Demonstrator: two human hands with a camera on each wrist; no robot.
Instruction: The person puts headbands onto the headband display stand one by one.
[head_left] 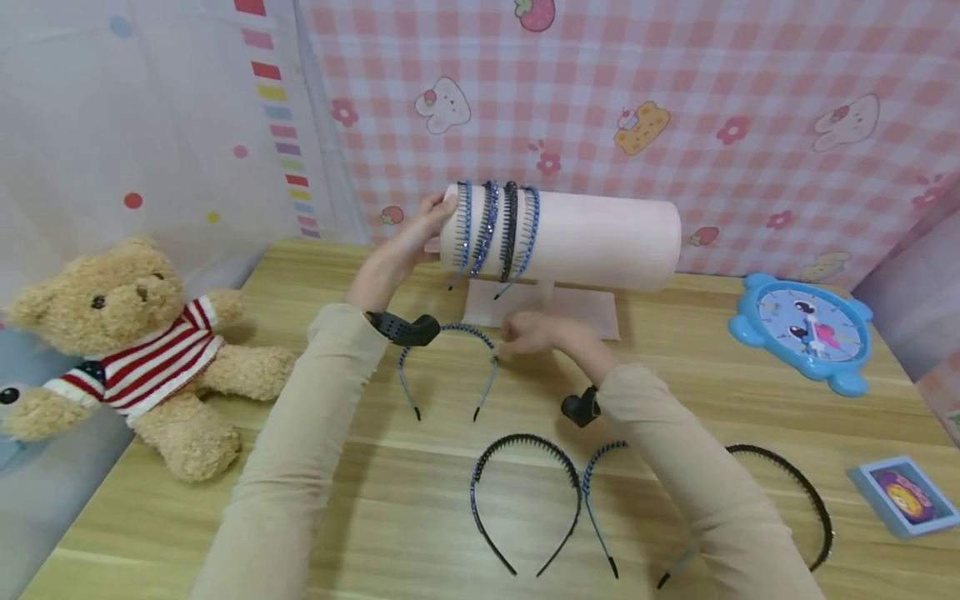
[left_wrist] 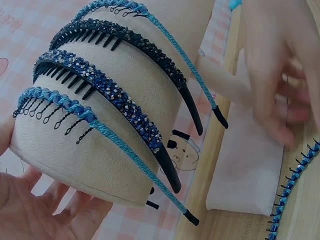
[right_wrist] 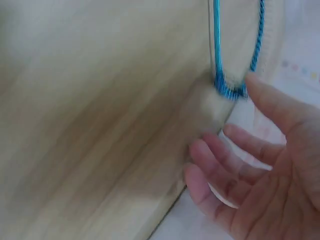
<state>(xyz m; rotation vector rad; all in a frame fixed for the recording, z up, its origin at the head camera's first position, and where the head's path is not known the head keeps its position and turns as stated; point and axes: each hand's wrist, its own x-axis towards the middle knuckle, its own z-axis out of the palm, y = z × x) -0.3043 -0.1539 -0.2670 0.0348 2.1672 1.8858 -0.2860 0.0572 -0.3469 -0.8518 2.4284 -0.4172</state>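
Note:
Several beaded blue and black headbands (head_left: 491, 225) with comb teeth sit over the left part of a pale cylindrical display stand (head_left: 607, 237). My left hand (head_left: 408, 242) touches the stand's left end, its fingers spread along the rim in the left wrist view, beside a blue headband (left_wrist: 125, 150). Over the table, my right hand (head_left: 536, 333) is beside the top of another blue headband (head_left: 450, 327). In the right wrist view its fingers (right_wrist: 210, 160) are loosely bent, holding nothing, with the thumb near that headband's curve (right_wrist: 230, 92).
Nearer on the table lie a black headband (head_left: 525, 437), a blue headband (head_left: 592, 467) and another dark one (head_left: 821, 500), partly under the right sleeve. A teddy bear (head_left: 161, 350) sits left. A blue clock (head_left: 810, 325) and a small blue frame (head_left: 903, 496) lie right.

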